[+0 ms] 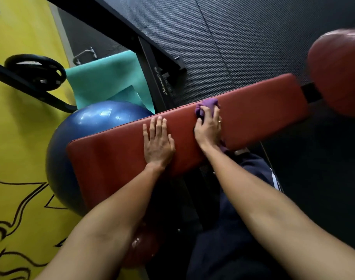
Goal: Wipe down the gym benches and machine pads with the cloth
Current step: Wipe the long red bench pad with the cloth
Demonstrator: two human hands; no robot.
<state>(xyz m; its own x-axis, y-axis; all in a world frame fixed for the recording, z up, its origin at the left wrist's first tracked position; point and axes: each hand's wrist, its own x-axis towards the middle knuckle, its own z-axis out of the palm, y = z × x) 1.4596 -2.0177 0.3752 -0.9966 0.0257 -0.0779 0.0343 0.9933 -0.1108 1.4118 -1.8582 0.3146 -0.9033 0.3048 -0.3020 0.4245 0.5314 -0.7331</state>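
A long red padded bench runs across the middle of the view. My left hand lies flat on the pad with its fingers straight and spread. To its right, my right hand grips a bunched purple cloth and presses it onto the pad near the far edge. Part of the cloth is hidden under the hand. A second red pad sits at the right end of the bench, past a black bracket.
A blue exercise ball sits against the bench's left end. A teal mat, a black machine frame and a weight plate lie beyond it. A yellow wall is on the left. Dark rubber flooring stretches beyond the bench.
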